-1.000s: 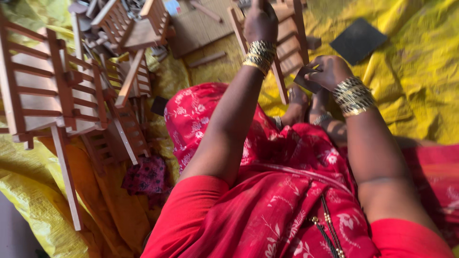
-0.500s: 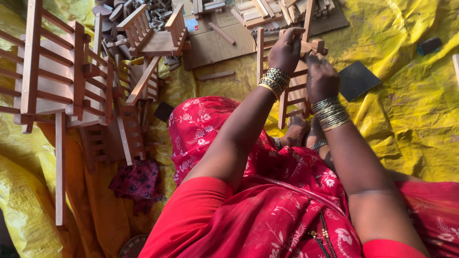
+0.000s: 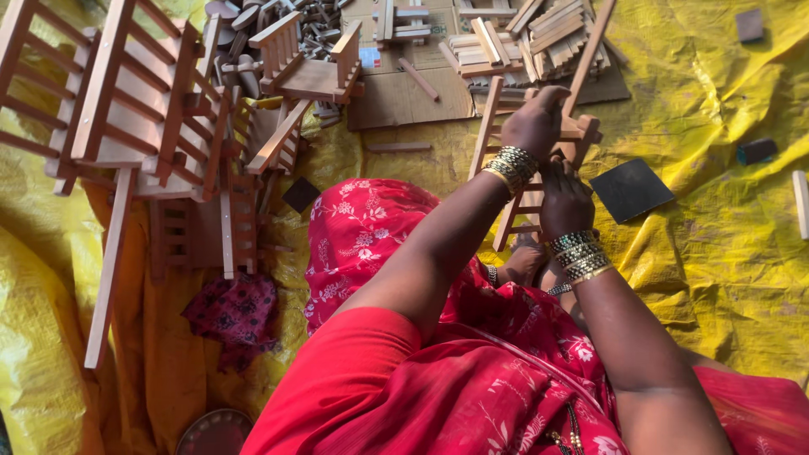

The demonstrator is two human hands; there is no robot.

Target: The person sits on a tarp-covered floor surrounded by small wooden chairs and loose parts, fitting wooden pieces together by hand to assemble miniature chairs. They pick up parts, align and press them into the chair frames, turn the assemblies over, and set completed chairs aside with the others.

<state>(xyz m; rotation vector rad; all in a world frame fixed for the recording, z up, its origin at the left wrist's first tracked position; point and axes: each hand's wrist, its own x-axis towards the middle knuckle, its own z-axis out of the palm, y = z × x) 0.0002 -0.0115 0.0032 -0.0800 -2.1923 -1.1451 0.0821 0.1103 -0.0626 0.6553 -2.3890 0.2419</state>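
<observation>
My left hand [image 3: 538, 120] grips the top of a small slatted wooden frame [image 3: 497, 126] that stands tilted on the yellow tarp [image 3: 716, 253] in front of my knees. My right hand [image 3: 565, 199] holds the same frame lower down, fingers wrapped round its slats. Both wrists carry stacks of gold bangles. Red flowered cloth covers my lap, and my feet show just below the frame.
Finished wooden chair-like racks [image 3: 126, 126] pile up at the left. A smaller wooden piece [image 3: 308, 72] sits at top centre beside loose offcuts. Stacked wooden strips [image 3: 539, 38] lie on cardboard [image 3: 413, 97]. A dark square sheet [image 3: 630, 189] lies at the right.
The view has tilted down and right. Both hands came together on the wooden frame: the right hand rose from beside the dark sheet to grip its slats.
</observation>
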